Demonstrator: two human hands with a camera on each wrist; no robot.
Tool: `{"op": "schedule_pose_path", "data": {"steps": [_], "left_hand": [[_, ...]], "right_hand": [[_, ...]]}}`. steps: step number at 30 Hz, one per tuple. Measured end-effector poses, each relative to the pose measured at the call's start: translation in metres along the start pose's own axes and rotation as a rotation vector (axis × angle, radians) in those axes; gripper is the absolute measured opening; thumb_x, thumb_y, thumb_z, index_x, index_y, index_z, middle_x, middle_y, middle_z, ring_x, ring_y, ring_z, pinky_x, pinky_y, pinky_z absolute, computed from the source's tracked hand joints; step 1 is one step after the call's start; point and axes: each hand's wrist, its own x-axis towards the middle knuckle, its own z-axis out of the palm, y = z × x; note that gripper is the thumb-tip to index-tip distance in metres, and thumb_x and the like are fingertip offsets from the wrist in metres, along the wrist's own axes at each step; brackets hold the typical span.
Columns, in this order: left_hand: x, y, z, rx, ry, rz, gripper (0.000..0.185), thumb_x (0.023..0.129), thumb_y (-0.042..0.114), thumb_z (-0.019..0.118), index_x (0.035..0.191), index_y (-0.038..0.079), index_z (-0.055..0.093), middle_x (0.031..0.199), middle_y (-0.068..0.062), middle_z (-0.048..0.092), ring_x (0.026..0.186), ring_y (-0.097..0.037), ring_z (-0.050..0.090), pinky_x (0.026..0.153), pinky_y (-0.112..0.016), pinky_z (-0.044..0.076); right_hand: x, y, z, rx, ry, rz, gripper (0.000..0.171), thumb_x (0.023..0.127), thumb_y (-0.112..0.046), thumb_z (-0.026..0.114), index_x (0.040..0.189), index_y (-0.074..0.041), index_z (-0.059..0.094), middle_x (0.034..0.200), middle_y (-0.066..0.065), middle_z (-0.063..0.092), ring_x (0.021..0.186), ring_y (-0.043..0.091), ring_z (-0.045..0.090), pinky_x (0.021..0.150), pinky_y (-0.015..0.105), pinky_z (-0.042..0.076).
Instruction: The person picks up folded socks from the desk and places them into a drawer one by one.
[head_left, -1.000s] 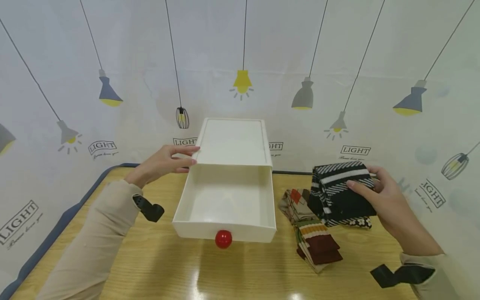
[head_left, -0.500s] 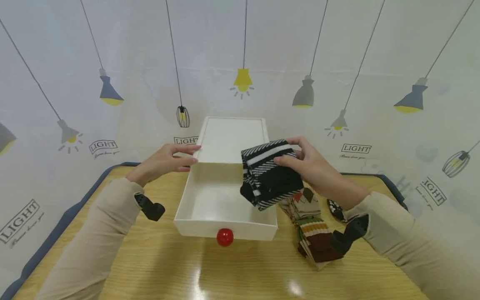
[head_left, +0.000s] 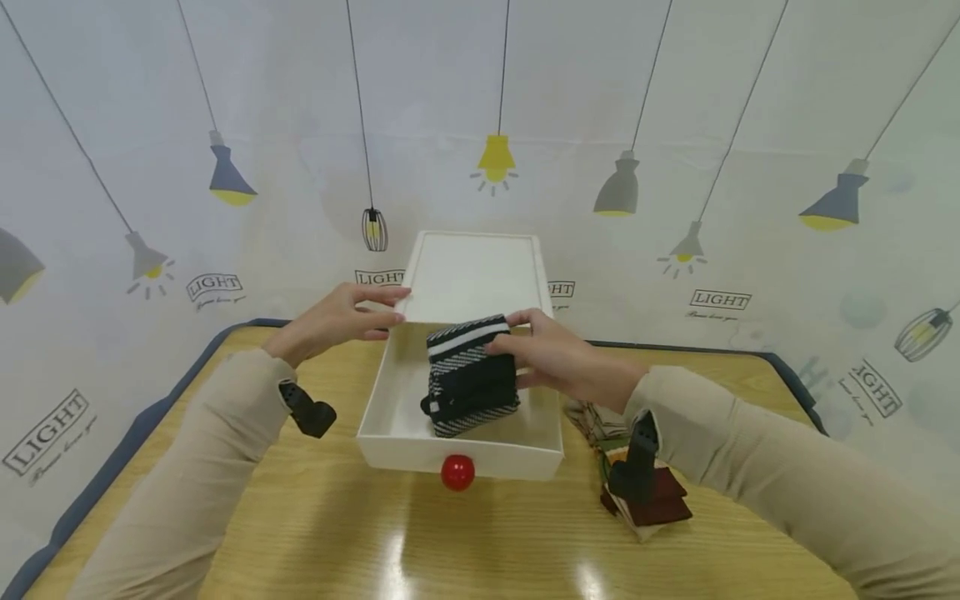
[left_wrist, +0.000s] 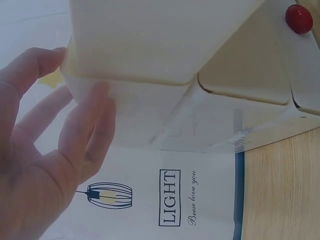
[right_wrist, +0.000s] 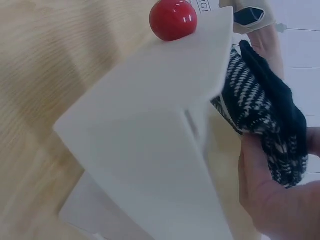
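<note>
Our left hand (head_left: 337, 321), fingers straight, steadies the cabinet (head_left: 472, 279); our right hand (head_left: 558, 360) grips folded socks (head_left: 468, 375) inside the drawer (head_left: 390, 417), knob (head_left: 457, 472) at 6 o'clock.

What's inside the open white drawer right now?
Inside the white drawer, the right hand grips a folded black-and-white striped sock bundle. Bare floor shows beside it; the floor beneath the bundle is hidden.

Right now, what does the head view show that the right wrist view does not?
Only the head view shows the left hand touching the cabinet's front corner, and the other folded socks on the table. Only the right wrist view shows the drawer's outer wall close up. Both show the right hand gripping the black striped socks and the red knob.
</note>
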Motion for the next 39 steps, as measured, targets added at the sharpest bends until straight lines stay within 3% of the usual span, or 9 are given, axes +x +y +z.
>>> {"op": "schedule_pose_path", "data": {"steps": [8, 17, 25, 32, 39], "left_hand": [[0.000, 0.001, -0.001, -0.005, -0.005, 0.002, 0.055, 0.086, 0.024, 0.060, 0.134, 0.008, 0.039, 0.129, -0.019, 0.034, 0.113, -0.034, 0.045, 0.087, -0.036, 0.047], [-0.002, 0.003, -0.001, -0.005, -0.007, 0.008, 0.055, 0.086, 0.025, 0.059, 0.134, 0.009, 0.039, 0.130, -0.018, 0.034, 0.113, -0.034, 0.044, 0.089, -0.039, 0.045], [-0.001, 0.001, 0.001, -0.006, -0.006, 0.008, 0.054, 0.087, 0.025, 0.058, 0.135, 0.009, 0.039, 0.129, -0.018, 0.035, 0.111, -0.031, 0.047, 0.088, -0.038, 0.046], [-0.001, 0.002, 0.002, -0.016, -0.006, 0.012, 0.054, 0.087, 0.023, 0.058, 0.135, 0.009, 0.039, 0.129, -0.018, 0.035, 0.111, -0.031, 0.047, 0.089, -0.039, 0.045], [-0.002, 0.003, 0.001, -0.017, -0.009, 0.011, 0.054, 0.087, 0.023, 0.057, 0.135, 0.009, 0.038, 0.130, -0.018, 0.033, 0.112, -0.032, 0.046, 0.089, -0.037, 0.045]], "right_hand": [[0.015, 0.001, 0.013, -0.018, -0.079, 0.038, 0.049, 0.088, -0.004, 0.051, 0.129, 0.004, 0.027, 0.117, 0.023, 0.048, 0.103, 0.032, 0.053, 0.081, 0.037, 0.050], [0.024, 0.008, 0.030, 0.005, -0.022, 0.109, 0.057, 0.087, 0.001, 0.052, 0.133, 0.004, 0.020, 0.120, 0.025, 0.047, 0.107, 0.034, 0.050, 0.086, 0.041, 0.047], [0.022, 0.013, 0.031, -0.052, -0.044, 0.099, 0.058, 0.085, 0.003, 0.053, 0.135, -0.002, 0.023, 0.118, 0.023, 0.046, 0.104, 0.033, 0.052, 0.082, 0.041, 0.049], [0.015, 0.013, 0.027, -0.055, -0.106, 0.071, 0.059, 0.087, 0.000, 0.052, 0.137, -0.002, 0.022, 0.137, 0.022, 0.027, 0.112, 0.035, 0.045, 0.083, 0.042, 0.048], [0.004, 0.009, 0.021, -0.119, -0.131, 0.012, 0.058, 0.088, -0.006, 0.053, 0.138, -0.002, 0.023, 0.139, 0.020, 0.025, 0.122, 0.033, 0.034, 0.093, 0.045, 0.041]]}}
